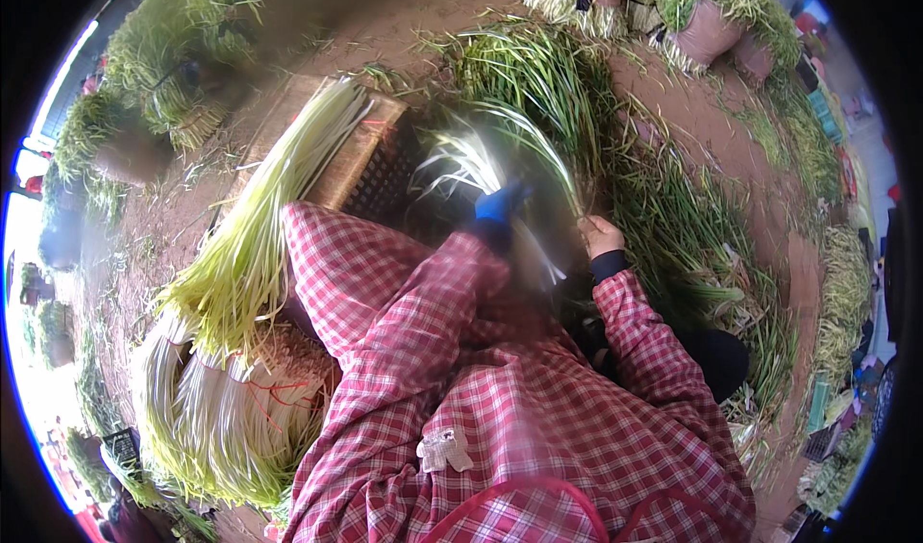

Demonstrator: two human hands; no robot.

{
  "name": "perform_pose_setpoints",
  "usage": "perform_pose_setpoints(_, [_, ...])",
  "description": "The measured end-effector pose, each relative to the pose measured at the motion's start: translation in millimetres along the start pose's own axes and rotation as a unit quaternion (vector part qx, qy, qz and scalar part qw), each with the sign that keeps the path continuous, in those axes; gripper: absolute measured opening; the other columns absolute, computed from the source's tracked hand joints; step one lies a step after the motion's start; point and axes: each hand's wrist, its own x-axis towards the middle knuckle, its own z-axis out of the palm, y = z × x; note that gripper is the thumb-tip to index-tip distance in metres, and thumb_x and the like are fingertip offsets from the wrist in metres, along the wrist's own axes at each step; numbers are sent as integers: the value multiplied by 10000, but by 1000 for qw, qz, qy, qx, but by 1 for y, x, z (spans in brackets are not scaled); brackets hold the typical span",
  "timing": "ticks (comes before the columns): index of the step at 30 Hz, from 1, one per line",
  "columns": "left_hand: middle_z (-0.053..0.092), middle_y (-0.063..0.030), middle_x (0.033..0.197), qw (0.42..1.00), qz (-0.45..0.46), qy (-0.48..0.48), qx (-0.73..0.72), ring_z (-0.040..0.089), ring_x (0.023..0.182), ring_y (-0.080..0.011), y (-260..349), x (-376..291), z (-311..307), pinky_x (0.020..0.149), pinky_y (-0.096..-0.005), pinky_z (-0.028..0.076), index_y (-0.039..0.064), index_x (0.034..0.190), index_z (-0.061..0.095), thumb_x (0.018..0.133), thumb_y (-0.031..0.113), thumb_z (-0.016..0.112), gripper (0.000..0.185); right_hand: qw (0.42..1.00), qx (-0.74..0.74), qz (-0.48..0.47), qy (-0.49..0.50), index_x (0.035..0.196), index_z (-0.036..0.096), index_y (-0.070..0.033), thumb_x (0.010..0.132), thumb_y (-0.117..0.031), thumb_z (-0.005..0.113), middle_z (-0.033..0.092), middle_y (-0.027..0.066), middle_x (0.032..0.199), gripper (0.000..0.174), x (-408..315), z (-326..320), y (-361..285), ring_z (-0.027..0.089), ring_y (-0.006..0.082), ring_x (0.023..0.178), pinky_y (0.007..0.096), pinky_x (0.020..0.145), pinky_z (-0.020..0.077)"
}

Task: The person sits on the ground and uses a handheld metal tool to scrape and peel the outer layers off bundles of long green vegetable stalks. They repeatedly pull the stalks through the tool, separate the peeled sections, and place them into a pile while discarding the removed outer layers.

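My left hand (499, 202), in a blue glove and blurred by motion, is closed around a small bunch of pale leafy stalks (465, 157), which look like blanched garlic chives. White ends of the bunch stick out below the glove. To its right, my bare right hand (603, 236) pinches a few long green-and-white stalks (551, 142) near one end, the rest arching up and away. Just beyond lies a heap of loose green stalks (537, 74). A thick layer of sorted pale stalks (270, 211) rests across a wooden board (342, 179) left of my knee.
The board sits on a dark plastic crate (378, 175). Tied pale bundles (223, 406) with red strings lie at lower left. More green stalks (678, 233) spread over the brown floor (692, 103) at right. Large bundles (162, 67) and wrapped ones (710, 31) stand farther off.
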Motion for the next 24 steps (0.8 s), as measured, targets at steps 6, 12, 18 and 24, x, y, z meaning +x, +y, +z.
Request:
perform_pose_setpoints(6, [624,-17,709,988,36,-14,151,487,517,-88,-7,11,8,478,-222,371,23,852,634,728,132,696,176,984,-144,-104,3,997,612,-8,747,-86,672,656,67,875,269,-55,1,-19,612,146,775,266,730,480])
perform_pose_setpoints(12, [590,-15,648,967,16,23,254,505,503,-124,-15,15,-3,475,-259,400,43,784,618,692,125,736,170,914,-333,-230,16,1101,564,-116,678,-200,714,593,104,1073,456,-31,14,-26,546,284,1004,346,848,436])
perform_pose_setpoints(18, [583,-38,622,949,55,51,306,504,453,-155,-11,24,-12,425,-280,401,29,765,607,673,84,736,168,992,122,14,-34,824,636,-9,710,-136,706,644,56,775,184,12,66,-11,572,154,675,257,666,450])
perform_pose_setpoints(24, [575,-51,604,987,65,85,118,507,452,-157,-3,26,-13,420,-277,405,17,755,592,658,48,727,169,951,290,102,-26,829,628,20,743,-137,695,637,44,802,191,2,26,0,564,117,702,236,674,444])
